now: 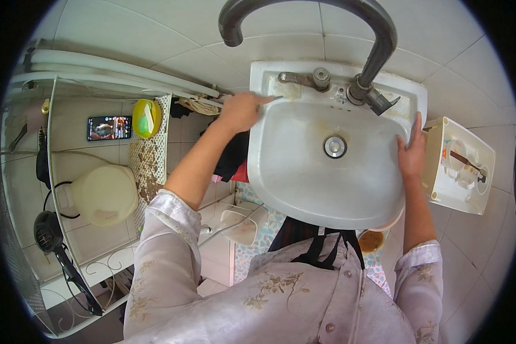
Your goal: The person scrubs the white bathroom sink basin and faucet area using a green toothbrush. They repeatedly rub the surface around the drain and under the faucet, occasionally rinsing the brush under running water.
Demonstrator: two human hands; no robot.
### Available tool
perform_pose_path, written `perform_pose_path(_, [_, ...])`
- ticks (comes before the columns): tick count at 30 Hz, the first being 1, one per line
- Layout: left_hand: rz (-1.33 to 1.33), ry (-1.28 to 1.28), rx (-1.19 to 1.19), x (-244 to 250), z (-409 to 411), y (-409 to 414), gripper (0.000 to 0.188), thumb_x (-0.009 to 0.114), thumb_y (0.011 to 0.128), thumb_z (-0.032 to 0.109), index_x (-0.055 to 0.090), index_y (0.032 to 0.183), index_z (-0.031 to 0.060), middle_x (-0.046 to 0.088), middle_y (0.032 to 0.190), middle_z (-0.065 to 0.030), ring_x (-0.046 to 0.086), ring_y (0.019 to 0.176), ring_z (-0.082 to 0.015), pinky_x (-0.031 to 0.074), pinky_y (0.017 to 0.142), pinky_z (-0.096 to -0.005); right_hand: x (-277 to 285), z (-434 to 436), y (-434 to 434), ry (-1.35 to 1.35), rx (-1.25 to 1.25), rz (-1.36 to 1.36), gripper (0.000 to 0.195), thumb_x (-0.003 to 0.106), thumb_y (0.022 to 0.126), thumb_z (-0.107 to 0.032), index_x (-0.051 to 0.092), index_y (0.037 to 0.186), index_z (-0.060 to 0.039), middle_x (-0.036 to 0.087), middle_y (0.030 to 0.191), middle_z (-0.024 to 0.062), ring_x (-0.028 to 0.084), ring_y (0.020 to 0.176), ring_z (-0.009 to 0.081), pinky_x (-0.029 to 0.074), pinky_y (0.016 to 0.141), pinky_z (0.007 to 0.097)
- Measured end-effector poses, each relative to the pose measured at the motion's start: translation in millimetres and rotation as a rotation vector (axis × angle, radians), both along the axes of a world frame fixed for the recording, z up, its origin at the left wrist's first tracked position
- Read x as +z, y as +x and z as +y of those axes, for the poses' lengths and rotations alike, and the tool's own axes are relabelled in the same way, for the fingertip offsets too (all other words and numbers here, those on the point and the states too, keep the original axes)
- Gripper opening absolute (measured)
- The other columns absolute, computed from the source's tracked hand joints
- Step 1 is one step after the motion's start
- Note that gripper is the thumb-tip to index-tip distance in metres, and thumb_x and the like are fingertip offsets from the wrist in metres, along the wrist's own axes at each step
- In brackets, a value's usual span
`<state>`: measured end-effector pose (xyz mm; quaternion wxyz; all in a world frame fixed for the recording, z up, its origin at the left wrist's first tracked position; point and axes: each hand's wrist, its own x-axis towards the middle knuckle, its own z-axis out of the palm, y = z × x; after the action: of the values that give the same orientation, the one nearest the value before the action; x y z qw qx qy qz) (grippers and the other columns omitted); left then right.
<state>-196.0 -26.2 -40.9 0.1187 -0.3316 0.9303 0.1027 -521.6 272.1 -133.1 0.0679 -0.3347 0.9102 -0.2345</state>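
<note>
A white ceramic washbasin [327,185] with a metal drain plug [335,146] fills the middle of the view. At its back left corner is my left hand [243,112], index finger extended along a thin grey-tipped tool [277,98]. Most of that tool is hidden by the fingers, and its tip is over the stained back ledge [289,91]. My right hand [412,152] grips the basin's right rim, thumb on the inner side. Behind the bowl stand a dull metal lever tap [303,79] and a tall curved grey faucet [380,47].
Right of the basin, a cream plastic bin [438,159] holds cups and a brown-handled brush [466,161]. The rusty wire rack [148,172] at left carries a yellow bowl [155,122], with a smartphone [109,128] beside it. A black hair dryer [49,234] hangs lower left.
</note>
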Motion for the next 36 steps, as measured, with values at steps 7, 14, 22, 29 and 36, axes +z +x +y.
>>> perform_pose_path(7, [-0.105,0.033,0.227,19,18,-1,0.046,0.052,0.082,0.017,0.063,0.126,0.0249,0.067,0.109,-0.0160,0.063,0.102,-0.0339,0.050,0.086,-0.0465,3,-1,3,-0.002,-0.008,-0.011,0.091,0.069,0.084,-0.019,0.013,0.153,-0.0373,0.056,0.121,0.0189,0.056,0.112,0.0369,0.039,0.100,0.0475])
perform_pose_path(14, [-0.117,0.116,0.374,17,30,-15,0.047,0.051,0.083,0.019,0.060,0.130,0.0236,0.065,0.115,-0.0179,0.061,0.107,-0.0348,0.048,0.092,-0.0438,6,0,1,0.046,-0.017,-0.004,0.090,0.069,0.084,-0.019,0.012,0.153,-0.0368,0.056,0.120,0.0192,0.057,0.110,0.0372,0.041,0.097,0.0476])
perform_pose_path(22, [-0.033,0.208,0.482,21,41,-23,0.048,0.050,0.082,0.019,0.061,0.128,0.0219,0.065,0.114,-0.0192,0.061,0.108,-0.0349,0.046,0.095,-0.0415,6,0,3,0.032,-0.007,-0.012,0.090,0.068,0.085,-0.018,0.012,0.153,-0.0380,0.056,0.113,0.0190,0.060,0.100,0.0376,0.047,0.088,0.0470])
perform_pose_path(29, [-0.023,0.201,0.486,12,45,-30,0.047,0.055,0.081,0.024,0.062,0.128,0.0209,0.065,0.115,-0.0206,0.061,0.109,-0.0360,0.047,0.094,-0.0420,7,2,0,0.067,-0.004,-0.012,0.093,0.068,0.084,-0.018,0.009,0.153,-0.0385,0.055,0.112,0.0189,0.060,0.096,0.0381,0.047,0.085,0.0475])
perform_pose_path(36, [-0.016,0.140,0.467,12,51,-34,0.047,0.050,0.082,0.019,0.063,0.126,0.0183,0.066,0.113,-0.0190,0.063,0.104,-0.0356,0.049,0.090,-0.0424,6,2,1,0.044,0.004,-0.011,0.092,0.068,0.085,-0.020,0.010,0.153,-0.0380,0.055,0.115,0.0189,0.059,0.100,0.0380,0.046,0.086,0.0476])
